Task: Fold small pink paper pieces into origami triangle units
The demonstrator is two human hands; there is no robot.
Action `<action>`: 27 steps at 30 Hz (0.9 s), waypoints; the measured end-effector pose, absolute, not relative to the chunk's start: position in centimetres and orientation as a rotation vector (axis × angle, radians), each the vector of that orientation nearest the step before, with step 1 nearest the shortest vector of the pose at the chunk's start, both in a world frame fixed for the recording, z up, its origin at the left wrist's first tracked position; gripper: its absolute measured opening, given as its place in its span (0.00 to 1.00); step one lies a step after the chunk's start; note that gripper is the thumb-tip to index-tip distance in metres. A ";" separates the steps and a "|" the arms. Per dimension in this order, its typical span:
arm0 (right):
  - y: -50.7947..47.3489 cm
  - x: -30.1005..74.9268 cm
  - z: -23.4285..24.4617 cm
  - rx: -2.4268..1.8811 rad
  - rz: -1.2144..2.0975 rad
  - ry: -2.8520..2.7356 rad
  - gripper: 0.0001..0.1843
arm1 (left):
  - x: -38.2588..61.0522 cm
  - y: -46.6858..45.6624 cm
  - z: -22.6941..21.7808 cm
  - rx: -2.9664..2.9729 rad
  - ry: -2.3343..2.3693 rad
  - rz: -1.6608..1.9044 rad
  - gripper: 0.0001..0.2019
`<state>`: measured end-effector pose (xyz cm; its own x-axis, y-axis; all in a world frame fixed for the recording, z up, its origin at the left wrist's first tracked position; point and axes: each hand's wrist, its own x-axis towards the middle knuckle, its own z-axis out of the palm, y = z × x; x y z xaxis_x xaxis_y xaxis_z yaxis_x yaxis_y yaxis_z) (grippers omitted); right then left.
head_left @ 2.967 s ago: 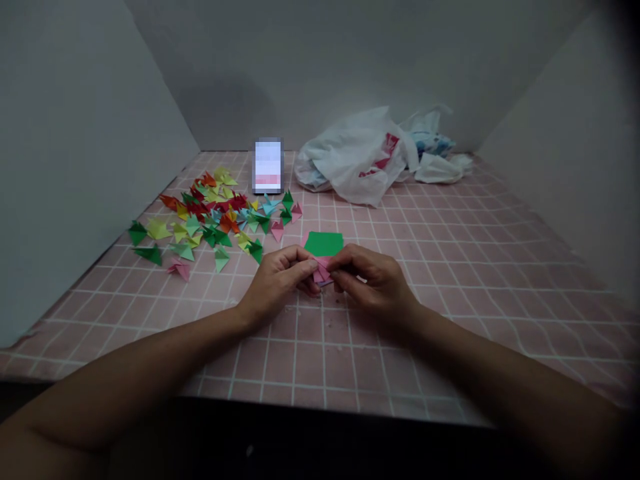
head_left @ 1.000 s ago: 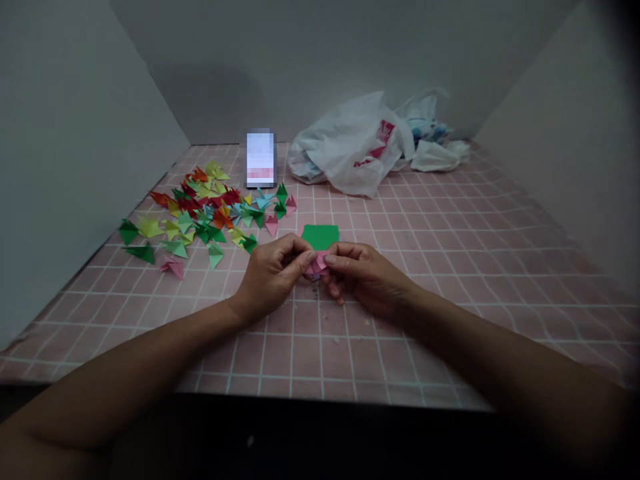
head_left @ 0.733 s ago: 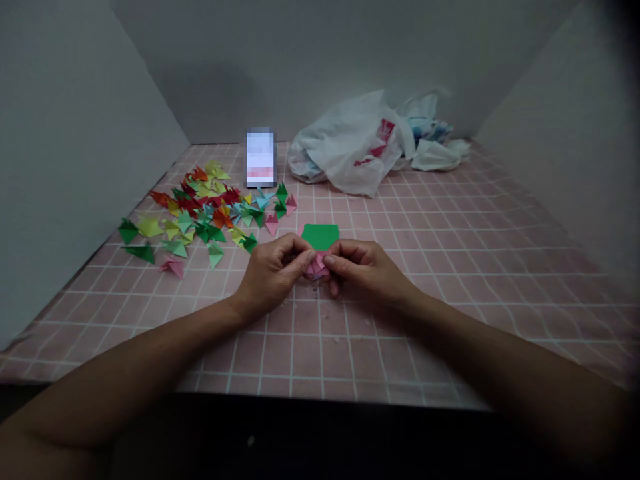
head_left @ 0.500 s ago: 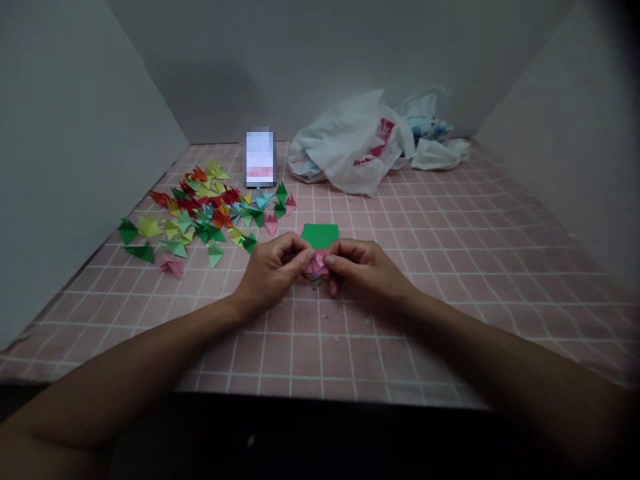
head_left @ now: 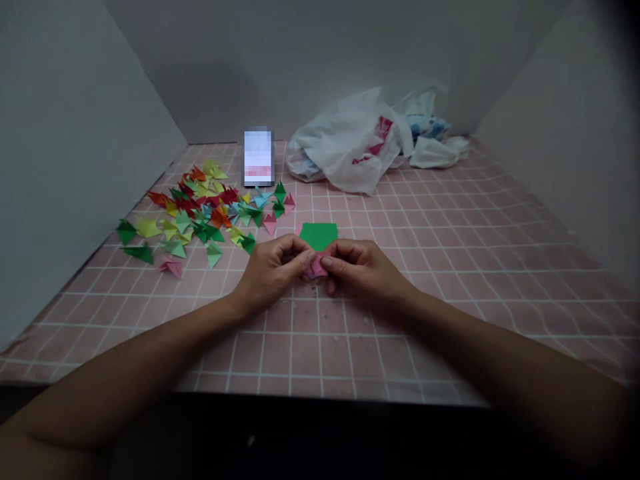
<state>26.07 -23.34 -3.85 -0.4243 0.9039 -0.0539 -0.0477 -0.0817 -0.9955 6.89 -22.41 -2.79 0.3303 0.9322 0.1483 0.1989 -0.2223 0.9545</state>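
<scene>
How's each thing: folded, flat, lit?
small pink paper piece: folded, pinched
left hand: pinching it
right hand: pinching it
green paper sheet: lying flat
multicoloured pointed paper shapes: folded, scattered
dark rectangular phone: screen lit
white plastic bag: crumpled
pink checked cloth: spread out

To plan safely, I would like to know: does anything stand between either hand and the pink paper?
Nothing visible does: the left hand and right hand both pinch the pink paper. The green paper lies beyond it.
</scene>
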 end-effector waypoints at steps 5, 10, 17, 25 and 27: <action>-23.1 26.2 -4.1 -0.943 1.647 -1.427 0.15 | 6.9 -22.2 -2.9 1.590 1.020 0.925 0.10; -23.1 26.1 -4.2 -0.897 1.702 -1.393 0.19 | 6.8 -22.2 -3.2 1.669 1.030 0.979 0.10; -23.3 25.8 -4.4 -0.917 1.729 -1.347 0.18 | 6.9 -22.3 -3.5 1.694 1.063 0.987 0.10; -23.4 25.9 -4.1 -0.973 1.663 -1.371 0.17 | 7.0 -22.2 -3.6 1.517 1.003 0.942 0.12; -23.5 25.8 -3.9 -0.984 1.631 -1.357 0.17 | 7.0 -22.2 -3.5 1.418 0.954 0.906 0.14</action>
<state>25.84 -23.46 -3.90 -0.3946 0.9154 -0.0800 -0.0882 -0.1244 -0.9883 7.01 -22.23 -3.50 0.3729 0.9279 0.0039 0.0525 -0.0253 0.9983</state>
